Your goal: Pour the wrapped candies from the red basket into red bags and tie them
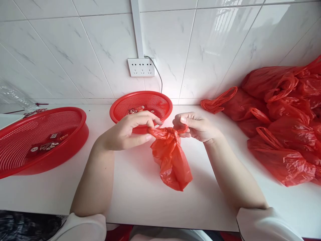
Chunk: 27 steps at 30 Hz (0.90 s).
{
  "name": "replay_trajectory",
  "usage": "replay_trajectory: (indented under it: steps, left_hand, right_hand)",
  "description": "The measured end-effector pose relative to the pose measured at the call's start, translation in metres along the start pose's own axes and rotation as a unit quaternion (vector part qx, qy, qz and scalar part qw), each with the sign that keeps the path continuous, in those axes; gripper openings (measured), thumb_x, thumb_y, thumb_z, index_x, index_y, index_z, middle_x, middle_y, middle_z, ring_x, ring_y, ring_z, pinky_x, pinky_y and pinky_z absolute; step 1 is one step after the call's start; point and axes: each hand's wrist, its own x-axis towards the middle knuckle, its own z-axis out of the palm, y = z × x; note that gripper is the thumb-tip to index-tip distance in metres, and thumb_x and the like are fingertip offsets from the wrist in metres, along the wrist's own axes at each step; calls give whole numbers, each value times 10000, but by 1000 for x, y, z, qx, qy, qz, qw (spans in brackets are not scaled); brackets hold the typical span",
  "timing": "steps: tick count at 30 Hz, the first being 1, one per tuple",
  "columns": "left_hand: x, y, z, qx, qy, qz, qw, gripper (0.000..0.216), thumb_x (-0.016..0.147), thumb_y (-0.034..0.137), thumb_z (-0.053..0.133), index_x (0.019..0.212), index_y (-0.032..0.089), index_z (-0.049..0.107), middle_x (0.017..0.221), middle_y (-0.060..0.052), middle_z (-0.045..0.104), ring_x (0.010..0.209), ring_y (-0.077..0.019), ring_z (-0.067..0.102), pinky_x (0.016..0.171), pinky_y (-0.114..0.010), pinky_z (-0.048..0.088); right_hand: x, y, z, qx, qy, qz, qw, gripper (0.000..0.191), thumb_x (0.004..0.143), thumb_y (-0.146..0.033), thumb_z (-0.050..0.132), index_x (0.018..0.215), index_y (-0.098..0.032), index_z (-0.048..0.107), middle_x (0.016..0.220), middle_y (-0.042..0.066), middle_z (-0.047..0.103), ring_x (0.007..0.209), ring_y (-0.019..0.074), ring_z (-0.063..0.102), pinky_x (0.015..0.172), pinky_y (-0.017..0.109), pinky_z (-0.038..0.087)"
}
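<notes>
A small red plastic bag point(173, 164) hangs between my hands, its neck twisted into a knot and its lower part puffed out over the white table. My left hand point(127, 130) pinches the left end of the bag's handle between thumb and fingers. On the other side, my right hand point(197, 126) is closed around the right end of the handle, close to the knot. What the bag contains is hidden by the plastic. Just behind my hands stands a red mesh basket point(117, 112) with a few small wrapped packets point(136, 109) in it.
At the left is a larger red basket point(84, 129) holding several dark red packets point(47, 144). Several tied red plastic bags point(283, 110) are heaped at the right. A power socket point(141, 67) with a cable is on the tiled wall, and a clear plastic container point(17, 97) lies far left.
</notes>
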Motion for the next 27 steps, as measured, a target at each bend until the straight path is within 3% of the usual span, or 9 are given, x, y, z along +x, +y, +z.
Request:
replay_trajectory:
  steps: [5,9,13,18,23,27]
  left_hand:
    - [0,3,0,36,-9,-25,999,131,839,303,581,770,191,583,1203,-61,600,1064,-218,551,994,-373,376]
    - [-5,4,-7,37,14,-54,998,216,909,332,497,853,201,659,1113,-52,647,1022,-199,582,918,-313,427]
    - [-20,1,-21,18,41,-72,996,279,921,372,483,1044,227,687,1093,-63,672,1019,-210,601,859,-288,468]
    - [-34,-7,-37,-26,50,-93,994,347,927,429,449,870,220,719,1032,-66,699,992,-231,614,910,-332,462]
    - [-22,-14,-32,-11,-2,-196,980,454,936,475,392,737,190,682,854,-27,692,900,-191,609,905,-289,433]
    - [-3,-17,-15,16,-98,-235,967,438,904,506,408,732,178,643,765,-5,631,748,-156,573,725,-262,437]
  right_hand:
    - [-1,-3,8,-126,56,-29,990,565,896,-530,499,520,-192,247,537,-52,207,491,74,222,476,259,206]
    - [-9,-17,4,-258,98,-53,960,598,817,-486,638,519,-188,213,562,-51,168,519,72,163,467,267,137]
    - [-30,-32,-22,-374,148,-85,912,583,782,-392,699,512,-188,224,554,-54,159,516,73,163,459,283,136]
    - [-67,-41,-68,-435,201,-107,871,487,818,-359,636,499,-194,307,538,-34,228,506,82,221,478,329,197]
    - [-80,-44,-78,-473,259,6,842,483,837,-470,572,524,-213,308,575,-20,242,547,125,237,518,318,257]
    - [-76,-44,-76,-509,265,146,806,556,800,-550,575,539,-205,225,556,-25,212,517,114,197,497,299,190]
